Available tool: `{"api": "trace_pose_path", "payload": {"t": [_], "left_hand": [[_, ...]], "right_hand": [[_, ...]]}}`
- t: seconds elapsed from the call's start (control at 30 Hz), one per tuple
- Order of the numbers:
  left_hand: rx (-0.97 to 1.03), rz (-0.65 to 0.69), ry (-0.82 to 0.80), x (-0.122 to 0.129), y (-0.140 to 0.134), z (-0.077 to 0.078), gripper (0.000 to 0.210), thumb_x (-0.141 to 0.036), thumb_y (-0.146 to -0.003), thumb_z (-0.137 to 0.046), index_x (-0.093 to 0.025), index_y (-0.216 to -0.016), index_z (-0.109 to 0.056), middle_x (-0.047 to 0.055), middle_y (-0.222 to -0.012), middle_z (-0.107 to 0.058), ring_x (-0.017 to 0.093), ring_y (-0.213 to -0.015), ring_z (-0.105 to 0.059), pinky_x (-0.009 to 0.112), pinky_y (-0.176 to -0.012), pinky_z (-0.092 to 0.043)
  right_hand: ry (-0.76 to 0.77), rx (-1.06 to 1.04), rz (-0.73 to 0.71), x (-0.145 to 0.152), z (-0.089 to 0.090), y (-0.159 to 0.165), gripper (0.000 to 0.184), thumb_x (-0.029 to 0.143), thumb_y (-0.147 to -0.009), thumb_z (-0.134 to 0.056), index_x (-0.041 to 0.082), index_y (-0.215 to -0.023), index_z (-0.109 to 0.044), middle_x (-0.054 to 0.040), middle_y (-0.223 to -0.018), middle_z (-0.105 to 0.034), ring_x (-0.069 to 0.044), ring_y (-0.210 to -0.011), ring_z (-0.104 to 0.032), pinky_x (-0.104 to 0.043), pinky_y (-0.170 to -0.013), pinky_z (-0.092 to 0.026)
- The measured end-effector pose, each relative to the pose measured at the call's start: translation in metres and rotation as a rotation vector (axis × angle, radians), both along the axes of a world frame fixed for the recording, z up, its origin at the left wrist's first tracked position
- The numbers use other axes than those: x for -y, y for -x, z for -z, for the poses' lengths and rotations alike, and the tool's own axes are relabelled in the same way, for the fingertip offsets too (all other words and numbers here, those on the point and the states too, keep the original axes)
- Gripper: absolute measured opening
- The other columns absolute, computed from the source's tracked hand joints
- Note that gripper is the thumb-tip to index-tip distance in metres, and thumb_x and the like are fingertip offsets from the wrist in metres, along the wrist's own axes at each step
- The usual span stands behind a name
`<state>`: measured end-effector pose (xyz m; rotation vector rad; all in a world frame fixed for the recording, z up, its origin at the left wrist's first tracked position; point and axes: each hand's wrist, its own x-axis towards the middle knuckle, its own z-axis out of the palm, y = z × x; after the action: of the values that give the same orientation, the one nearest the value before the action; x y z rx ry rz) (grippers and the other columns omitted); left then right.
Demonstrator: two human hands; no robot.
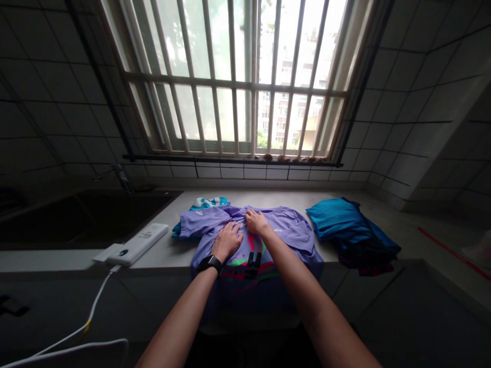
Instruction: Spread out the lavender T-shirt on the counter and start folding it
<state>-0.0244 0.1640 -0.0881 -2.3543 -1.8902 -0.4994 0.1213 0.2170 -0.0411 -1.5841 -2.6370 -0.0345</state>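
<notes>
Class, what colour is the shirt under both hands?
Light purple shirt with a multicoloured print; head view.

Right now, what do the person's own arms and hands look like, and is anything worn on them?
Both forearms are bare, with no sleeves in view. The left hand has a black band with a dark face, like a watch, around its wrist. The right hand wears nothing visible: no glove, ring or band.

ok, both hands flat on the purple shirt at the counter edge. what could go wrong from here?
The purple shirt hangs well over the counter edge; if the left hand and right hand lift together, it could slide off. The blue clothes pile also overhangs the edge and might tip if bumped. The white device sits near the rim with its cable hanging; a snag may drag it down.
</notes>
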Motion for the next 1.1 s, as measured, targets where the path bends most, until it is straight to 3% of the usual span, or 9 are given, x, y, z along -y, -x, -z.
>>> {"api": "trace_pose_path", "payload": {"t": [0.13, 0.33, 0.43, 0.57, 0.7, 0.87, 0.93, 1.03, 1.1], "left_hand": [[-0.003, 0.024, -0.038, -0.003, 0.003, 0.004, 0.046, -0.024, -0.098, -0.047, -0.016, -0.14, -0.064, 0.017, -0.151, -0.059, 0.029, -0.142, -0.053, 0.044, -0.117, -0.044], [0.009, 0.03, -0.078, -0.004, 0.004, 0.008, 0.044, -0.024, -0.096, -0.05, -0.019, -0.138, -0.065, 0.015, -0.148, -0.062, 0.027, -0.14, -0.054, 0.042, -0.116, -0.044], [0.004, 0.047, -0.056, -0.003, 0.004, 0.006, 0.045, -0.026, -0.097, -0.05, -0.018, -0.139, -0.064, 0.016, -0.149, -0.06, 0.028, -0.141, -0.053, 0.042, -0.117, -0.043], [-0.013, 0.051, -0.035, -0.002, 0.006, 0.001, 0.047, -0.026, -0.098, -0.047, -0.014, -0.141, -0.062, 0.017, -0.151, -0.059, 0.029, -0.143, -0.051, 0.043, -0.119, -0.041], [-0.04, 0.07, -0.018, 0.007, 0.001, -0.006, 0.045, -0.023, -0.098, -0.045, -0.014, -0.138, -0.063, 0.016, -0.148, -0.062, 0.027, -0.14, -0.054, 0.04, -0.116, -0.044], [-0.17, 0.19, -0.101, 0.023, -0.003, -0.032, 0.034, -0.018, -0.096, -0.043, -0.016, -0.117, -0.07, 0.017, -0.122, -0.072, 0.029, -0.12, -0.065, 0.041, -0.109, -0.046], [-0.134, 0.093, -0.17, 0.018, 0.011, -0.048, 0.032, -0.018, -0.095, -0.044, -0.016, -0.116, -0.069, 0.019, -0.121, -0.07, 0.033, -0.121, -0.063, 0.045, -0.11, -0.043], [0.145, -0.355, -0.253, 0.002, 0.056, -0.071, 0.037, -0.027, -0.092, -0.051, -0.011, -0.122, -0.063, 0.025, -0.13, -0.064, 0.042, -0.127, -0.058, 0.055, -0.108, -0.043], [0.383, -0.511, -0.135, -0.008, 0.096, -0.08, 0.046, -0.041, -0.079, -0.067, -0.012, -0.115, -0.063, 0.028, -0.125, -0.066, 0.051, -0.125, -0.057, 0.063, -0.099, -0.046]], "right_hand": [[-0.043, -0.001, 0.138, -0.004, -0.015, 0.0, 0.068, 0.004, -0.092, -0.041, 0.007, -0.16, -0.036, -0.0201, -0.172, -0.02, -0.028, -0.161, -0.016, -0.056, -0.129, -0.016], [0.036, -0.123, 0.396, 0.022, -0.029, -0.037, 0.063, 0.018, -0.099, -0.039, 0.006, -0.161, -0.035, -0.0242, -0.17, -0.025, -0.035, -0.158, -0.025, -0.054, -0.123, -0.032], [0.121, -0.091, 0.515, 0.041, -0.017, -0.082, 0.062, 0.031, -0.102, -0.043, 0.012, -0.161, -0.039, -0.0215, -0.169, -0.028, -0.04, -0.156, -0.029, -0.056, -0.12, -0.035], [0.196, -0.055, 0.408, 0.054, 0.013, -0.129, 0.059, 0.042, -0.106, -0.035, 0.028, -0.164, -0.034, -0.0077, -0.173, -0.025, -0.03, -0.159, -0.023, -0.057, -0.125, -0.026], [0.12, -0.085, 0.371, 0.054, 0.031, -0.141, 0.058, 0.044, -0.108, -0.029, 0.03, -0.163, -0.034, -0.0031, -0.173, -0.023, -0.023, -0.16, -0.019, -0.054, -0.128, -0.018], [0.101, -0.14, 0.376, 0.055, 0.031, -0.139, 0.057, 0.045, -0.107, -0.032, 0.03, -0.161, -0.04, -0.0031, -0.172, -0.027, -0.024, -0.16, -0.022, -0.053, -0.128, -0.02], [0.104, -0.157, 0.375, 0.056, 0.031, -0.139, 0.057, 0.045, -0.106, -0.032, 0.029, -0.161, -0.041, -0.0035, -0.172, -0.029, -0.025, -0.16, -0.022, -0.054, -0.128, -0.02], [0.097, -0.175, 0.379, 0.056, 0.032, -0.139, 0.057, 0.044, -0.106, -0.033, 0.029, -0.16, -0.042, -0.004, -0.171, -0.03, -0.026, -0.159, -0.023, -0.055, -0.127, -0.02], [0.089, -0.187, 0.381, 0.056, 0.033, -0.138, 0.057, 0.043, -0.105, -0.033, 0.028, -0.159, -0.043, -0.0039, -0.171, -0.031, -0.026, -0.159, -0.024, -0.054, -0.128, -0.02]]}}
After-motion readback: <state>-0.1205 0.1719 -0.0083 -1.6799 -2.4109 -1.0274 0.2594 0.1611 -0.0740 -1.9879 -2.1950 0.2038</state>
